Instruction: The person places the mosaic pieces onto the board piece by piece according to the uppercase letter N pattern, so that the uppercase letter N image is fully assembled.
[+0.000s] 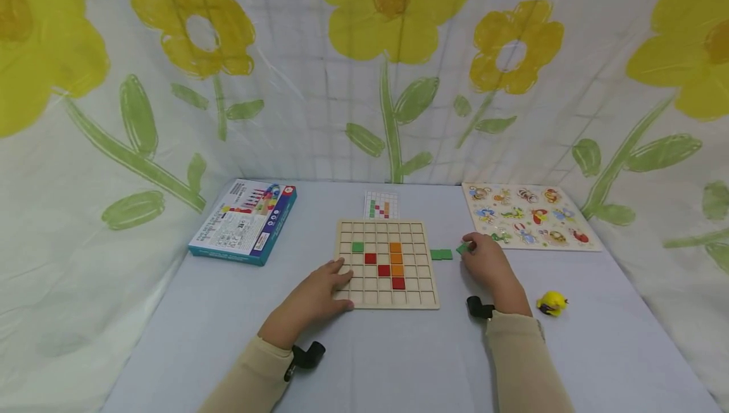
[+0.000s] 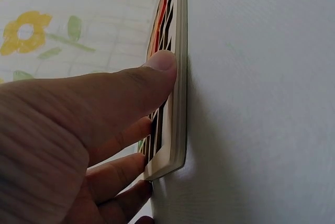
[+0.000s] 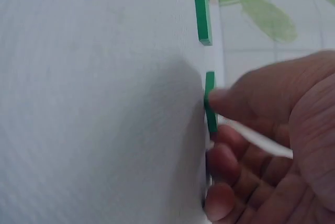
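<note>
A wooden grid board (image 1: pixel 410 296) lies flat in the middle of the table. Set in its squares are one green tile (image 1: pixel 357 247), three red tiles (image 1: pixel 384 271) in a diagonal and three orange tiles (image 1: pixel 395 259) in a column. My left hand (image 1: pixel 319 296) rests on the board's left side, thumb on the near edge (image 2: pixel 178 77) and fingers spread. To the right of the board, my right hand (image 1: pixel 486 264) pinches a green tile (image 3: pixel 210 114) between thumb and fingers, low over the table. Two more green tiles (image 1: pixel 441 254) lie end to end between that hand and the board.
Behind the board lies a small pattern card (image 1: pixel 381 205). A boxed game (image 1: pixel 245 220) sits at the back left, and an insect puzzle board (image 1: pixel 529 217) at the back right, just beyond my right hand. A yellow toy (image 1: pixel 552 303) stands right of my right wrist.
</note>
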`<state>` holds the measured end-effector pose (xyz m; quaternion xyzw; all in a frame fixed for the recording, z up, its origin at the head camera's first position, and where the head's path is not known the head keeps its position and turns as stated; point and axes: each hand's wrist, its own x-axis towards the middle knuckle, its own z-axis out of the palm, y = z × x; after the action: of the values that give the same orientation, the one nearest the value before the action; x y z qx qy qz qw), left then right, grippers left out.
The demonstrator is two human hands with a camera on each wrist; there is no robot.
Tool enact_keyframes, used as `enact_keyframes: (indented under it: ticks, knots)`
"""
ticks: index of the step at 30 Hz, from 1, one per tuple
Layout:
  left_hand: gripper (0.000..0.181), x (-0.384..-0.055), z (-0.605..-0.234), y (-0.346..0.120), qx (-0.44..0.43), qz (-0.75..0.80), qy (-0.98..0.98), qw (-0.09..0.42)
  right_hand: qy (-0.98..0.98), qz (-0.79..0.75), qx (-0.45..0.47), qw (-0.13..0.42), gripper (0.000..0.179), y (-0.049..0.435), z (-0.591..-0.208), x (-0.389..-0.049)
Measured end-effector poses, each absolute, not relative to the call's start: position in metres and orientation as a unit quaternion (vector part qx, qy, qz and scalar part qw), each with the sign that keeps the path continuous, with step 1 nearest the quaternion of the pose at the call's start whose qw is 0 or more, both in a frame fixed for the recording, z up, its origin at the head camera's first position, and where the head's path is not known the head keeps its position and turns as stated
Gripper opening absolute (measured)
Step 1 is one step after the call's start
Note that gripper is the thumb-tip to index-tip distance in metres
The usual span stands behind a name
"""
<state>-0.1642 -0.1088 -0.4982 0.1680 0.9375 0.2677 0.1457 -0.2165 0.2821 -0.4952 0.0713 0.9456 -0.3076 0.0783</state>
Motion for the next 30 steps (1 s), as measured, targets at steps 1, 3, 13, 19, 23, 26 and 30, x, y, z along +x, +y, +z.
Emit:
enact_keyframes:
  ticks: [1,3,13,19,23,26,30]
  knots:
    - [0.071,-0.164,-0.498,-0.109,0.168,0.268,0.937,0.146,0.944,-0.31,0.08,0.078,0.044,0.283,-0.496,-0.217]
    - [0.071,-0.164,-0.499,-0.108,0.168,0.267,0.938,0.146,0.943,-0.312,0.093,0.076,0.044,0.284,-0.497,-0.216]
    - [0.071,-0.164,-0.498,-0.108,0.164,0.268,0.938,0.148,0.938,-0.332,0.093,0.03,0.021,0.281,-0.498,-0.216]
    - [0.072,-0.165,-0.496,-0.11,0.155,0.269,0.939,0.148,0.926,-0.374,0.04,-0.035,0.015,0.237,-0.48,-0.215]
    - [0.072,-0.164,-0.496,-0.111,0.157,0.265,0.939,0.154,0.913,-0.405,-0.054,-0.01,0.012,0.179,-0.469,-0.212]
    - [0.07,-0.165,-0.497,-0.11,0.163,0.268,0.938,0.15,0.909,-0.401,-0.111,0.021,0.008,0.139,-0.47,-0.216]
    - [0.068,-0.169,-0.5,-0.11,0.175,0.266,0.938,0.14,0.919,-0.368,-0.135,0.036,0.004,0.107,-0.48,-0.23]
